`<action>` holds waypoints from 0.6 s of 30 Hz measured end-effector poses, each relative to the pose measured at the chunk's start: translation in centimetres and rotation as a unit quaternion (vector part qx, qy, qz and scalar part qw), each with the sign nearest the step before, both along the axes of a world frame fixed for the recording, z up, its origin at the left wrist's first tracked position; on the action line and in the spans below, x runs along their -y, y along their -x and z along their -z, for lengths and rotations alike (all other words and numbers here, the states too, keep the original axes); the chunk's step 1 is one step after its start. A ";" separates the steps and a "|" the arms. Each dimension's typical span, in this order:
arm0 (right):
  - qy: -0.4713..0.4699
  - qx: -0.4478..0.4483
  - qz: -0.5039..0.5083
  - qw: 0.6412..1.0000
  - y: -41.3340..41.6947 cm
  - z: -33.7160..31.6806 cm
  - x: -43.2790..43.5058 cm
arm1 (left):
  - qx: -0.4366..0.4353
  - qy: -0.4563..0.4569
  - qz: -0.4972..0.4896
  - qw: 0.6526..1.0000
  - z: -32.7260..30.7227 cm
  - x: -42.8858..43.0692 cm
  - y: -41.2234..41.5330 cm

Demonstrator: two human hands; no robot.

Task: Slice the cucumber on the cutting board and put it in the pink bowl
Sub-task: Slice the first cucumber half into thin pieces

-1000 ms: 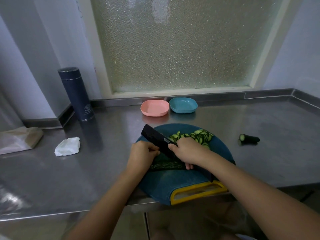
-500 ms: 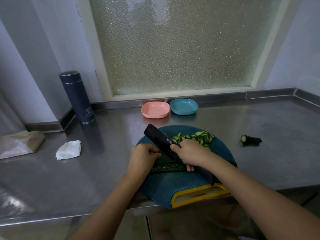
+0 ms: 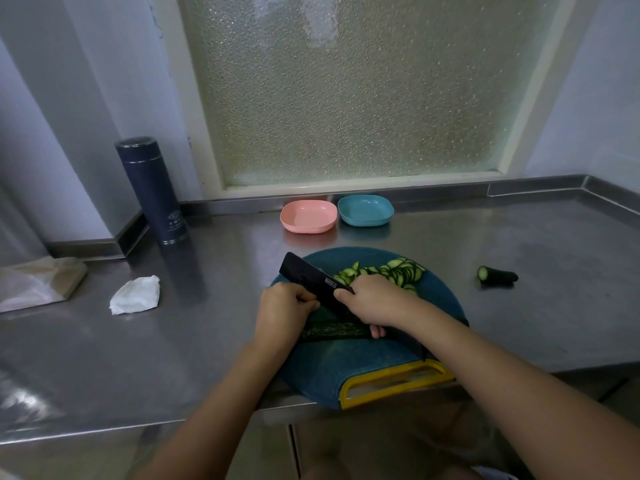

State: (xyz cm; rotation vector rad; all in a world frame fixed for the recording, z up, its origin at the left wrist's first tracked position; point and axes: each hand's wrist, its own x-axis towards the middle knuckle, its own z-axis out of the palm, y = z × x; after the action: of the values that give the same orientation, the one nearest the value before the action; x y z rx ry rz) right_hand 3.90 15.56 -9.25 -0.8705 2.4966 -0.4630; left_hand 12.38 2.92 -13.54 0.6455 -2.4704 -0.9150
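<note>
- A large frosted window (image 3: 353, 91) with pebbled glass fills the middle of the far side, and soft greenish daylight comes through it.
- A pale window frame (image 3: 360, 183) borders the glass, with its sill along the bottom.
- A plain bluish-white left wall (image 3: 86, 98) and right wall (image 3: 595, 98) flank the window.
- Directly below the window a stainless-steel bench (image 3: 173, 341) stretches to both sides, dully reflective.
- A low steel upstand (image 3: 533, 188) edges the bench beneath the sill and turns the corner right of the window.
</note>
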 end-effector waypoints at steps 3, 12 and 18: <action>-0.013 -0.001 0.006 1.000 0.0 0.0 0.3 | 0.001 0.006 -0.002 1.000 0.1 0.1 0.0; 0.018 0.018 0.036 0.999 0.4 0.6 0.0 | 0.003 -0.008 0.017 1.000 0.2 0.7 -0.1; 0.028 0.017 0.027 0.999 0.4 0.6 -0.3 | -0.011 0.028 -0.005 1.000 0.4 0.0 0.1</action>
State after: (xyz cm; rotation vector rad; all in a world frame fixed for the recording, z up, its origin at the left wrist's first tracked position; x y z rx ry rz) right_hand 3.53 15.82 -9.85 -0.8109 2.4922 -0.5634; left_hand 12.24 2.90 -13.90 0.6247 -2.4615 -0.8417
